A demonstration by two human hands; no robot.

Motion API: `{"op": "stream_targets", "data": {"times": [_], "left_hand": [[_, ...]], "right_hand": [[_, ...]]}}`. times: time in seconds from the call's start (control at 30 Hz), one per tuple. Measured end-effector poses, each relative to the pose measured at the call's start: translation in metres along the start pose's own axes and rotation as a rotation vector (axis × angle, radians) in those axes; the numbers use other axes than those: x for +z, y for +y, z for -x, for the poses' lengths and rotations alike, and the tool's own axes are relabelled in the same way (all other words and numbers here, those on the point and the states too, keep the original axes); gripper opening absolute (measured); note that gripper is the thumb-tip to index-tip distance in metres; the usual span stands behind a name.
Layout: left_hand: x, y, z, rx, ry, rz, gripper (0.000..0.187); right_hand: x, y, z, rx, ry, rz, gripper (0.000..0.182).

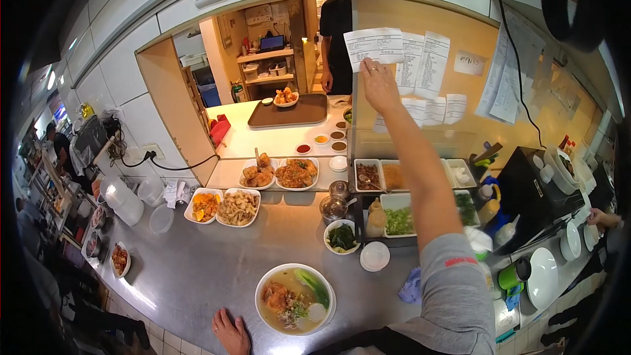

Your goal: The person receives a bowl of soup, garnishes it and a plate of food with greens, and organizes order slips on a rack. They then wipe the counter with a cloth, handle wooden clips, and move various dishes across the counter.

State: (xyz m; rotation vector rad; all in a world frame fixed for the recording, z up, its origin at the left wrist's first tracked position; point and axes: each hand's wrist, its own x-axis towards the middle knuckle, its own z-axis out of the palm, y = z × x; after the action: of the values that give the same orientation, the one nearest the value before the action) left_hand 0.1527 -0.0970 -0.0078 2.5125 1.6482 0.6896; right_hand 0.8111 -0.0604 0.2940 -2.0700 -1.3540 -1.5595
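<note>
Raised to the wall board, my right hand (378, 85) pinches the lower edge of a printed order slip (373, 45). Several more order slips (430, 66) hang beside and below it. My left hand (231, 333) lies on the steel counter (197, 269) with fingers stretched out, holding nothing. Just right of it stands a large white bowl of noodle soup (295, 298), with fried meat, a green vegetable and chopped scallions on top. A small bowl of dark greens (342, 236) sits farther back, near a stack of small white dishes (375, 256).
Dishes of cooked food (238, 208) line the counter below the pass window. Beyond, a brown tray (289, 115) holds a small bowl. Topping containers (397, 213) sit under my right arm. A blue cloth (411, 286) lies nearby. Another person's hand (597, 217) shows at right.
</note>
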Motion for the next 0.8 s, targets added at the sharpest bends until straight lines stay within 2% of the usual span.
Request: {"op": "stream_targets", "data": {"times": [0.33, 0.4, 0.47, 0.5, 0.57, 0.6, 0.67, 0.73, 0.8], "left_hand": [[-0.001, 0.001, 0.0, -0.003, -0.016, -0.011, 0.048], [0.002, -0.002, 0.0, 0.03, -0.018, -0.018, 0.048], [0.003, -0.003, 0.0, 0.025, -0.003, -0.024, 0.048], [0.002, -0.002, -0.001, 0.04, -0.009, -0.023, 0.048], [-0.001, -0.001, 0.0, 0.043, -0.002, 0.007, 0.049], [-0.002, -0.001, 0.001, 0.054, -0.009, 0.003, 0.049], [0.001, -0.001, 0.001, 0.029, 0.007, 0.001, 0.049], [0.009, -0.01, 0.001, 0.056, 0.024, -0.011, 0.049], [0.013, -0.015, 0.001, 0.071, 0.046, -0.019, 0.049]], "right_hand": [[-0.004, 0.005, 0.001, 0.019, -0.037, -0.015, 0.037], [-0.004, -0.002, 0.002, 0.105, -0.057, -0.085, 0.042], [-0.016, -0.017, 0.008, 0.142, -0.046, -0.324, 0.04], [-0.025, -0.021, 0.013, 0.152, -0.052, -0.312, 0.04], [-0.043, -0.022, 0.027, 0.015, -0.222, -0.442, 0.036], [-0.043, -0.014, 0.035, 0.027, -0.229, -0.439, 0.036], [-0.039, 0.009, 0.047, 0.081, -0.42, -0.177, 0.037], [-0.051, 0.039, 0.058, 0.164, -0.405, -0.184, 0.039], [-0.064, 0.066, 0.064, 0.431, -0.376, -0.258, 0.046]]}}
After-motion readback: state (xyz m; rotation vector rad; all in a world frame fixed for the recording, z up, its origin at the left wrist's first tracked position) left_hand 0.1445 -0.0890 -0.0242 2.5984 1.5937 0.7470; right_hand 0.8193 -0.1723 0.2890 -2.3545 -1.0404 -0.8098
